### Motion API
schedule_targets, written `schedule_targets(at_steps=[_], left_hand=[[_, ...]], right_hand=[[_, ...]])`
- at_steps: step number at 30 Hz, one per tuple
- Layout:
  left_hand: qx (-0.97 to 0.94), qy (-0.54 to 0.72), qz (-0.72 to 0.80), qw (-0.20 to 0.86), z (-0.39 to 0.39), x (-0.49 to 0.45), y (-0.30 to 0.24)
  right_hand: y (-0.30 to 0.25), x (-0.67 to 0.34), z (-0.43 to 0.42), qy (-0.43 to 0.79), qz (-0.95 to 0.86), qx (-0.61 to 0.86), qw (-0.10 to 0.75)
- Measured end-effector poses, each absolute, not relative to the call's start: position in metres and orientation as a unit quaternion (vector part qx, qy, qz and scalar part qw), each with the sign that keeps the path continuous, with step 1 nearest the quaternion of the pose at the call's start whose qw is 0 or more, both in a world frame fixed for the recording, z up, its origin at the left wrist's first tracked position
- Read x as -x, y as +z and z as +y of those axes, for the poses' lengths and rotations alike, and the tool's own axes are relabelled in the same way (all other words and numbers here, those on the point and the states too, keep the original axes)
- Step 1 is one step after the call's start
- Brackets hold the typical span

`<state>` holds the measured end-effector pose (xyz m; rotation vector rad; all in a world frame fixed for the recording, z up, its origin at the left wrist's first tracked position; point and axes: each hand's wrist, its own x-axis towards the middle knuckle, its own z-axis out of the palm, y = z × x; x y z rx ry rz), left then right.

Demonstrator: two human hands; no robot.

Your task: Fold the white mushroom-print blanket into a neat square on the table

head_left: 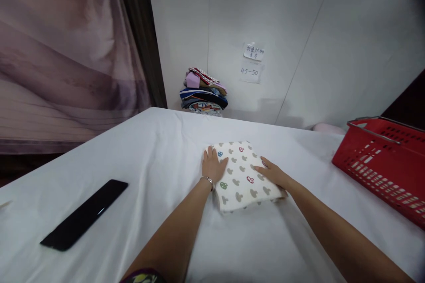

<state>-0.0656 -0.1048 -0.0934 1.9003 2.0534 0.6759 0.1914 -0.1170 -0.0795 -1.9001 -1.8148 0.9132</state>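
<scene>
A folded white cloth [244,181] with a print of grey, red, blue and green mushrooms lies on the white-covered table. My left hand [213,167] rests along its left edge, fingers stretched forward and the thumb apart on the fabric. A silver bracelet [208,180] circles that wrist. On the opposite edge lies my right hand [272,174], its thumb and fingers spread on the cloth. The underside of the folded layers is hidden, though a few layers show at the near edge.
To the right stands a red plastic basket [375,154] with a metal handle. A flat black object [84,214] lies at the left. Behind the table's far edge is a stack of folded fabrics [203,93]. Handwritten paper signs [251,72] hang on the wall beside a pinkish curtain [66,53].
</scene>
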Motion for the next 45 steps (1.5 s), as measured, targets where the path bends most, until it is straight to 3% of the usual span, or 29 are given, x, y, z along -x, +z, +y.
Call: schedule_targets(at_steps=[5, 11, 14, 18, 22, 30, 37, 45], left_hand=[[-0.707, 0.236, 0.646, 0.166, -0.099, 0.072, -0.095], [-0.688, 0.285, 0.634, 0.209, -0.111, 0.098, -0.090], [-0.635, 0.327, 0.662, 0.226, -0.130, 0.112, -0.087], [-0.571, 0.361, 0.671, 0.305, -0.152, 0.117, -0.085], [-0.578, 0.332, 0.647, 0.370, -0.166, 0.108, -0.086], [-0.643, 0.282, 0.635, 0.322, -0.176, 0.098, -0.085], [-0.595, 0.261, 0.618, 0.443, -0.171, 0.108, -0.087], [-0.584, 0.341, 0.664, 0.319, -0.177, 0.100, -0.088]], right_hand=[[-0.081, -0.193, -0.147, 0.306, -0.626, 0.692, 0.192], [-0.067, -0.186, -0.159, 0.184, -0.675, 0.702, 0.133], [-0.060, -0.172, -0.174, 0.111, -0.745, 0.634, 0.176], [-0.052, -0.137, -0.207, 0.110, -0.843, 0.484, 0.206], [-0.056, -0.106, -0.229, 0.101, -0.894, 0.398, 0.177], [-0.078, -0.090, -0.236, 0.047, -0.910, 0.395, 0.118], [-0.089, -0.075, -0.243, 0.010, -0.922, 0.366, 0.129], [-0.094, -0.072, -0.245, -0.004, -0.932, 0.336, 0.137]])
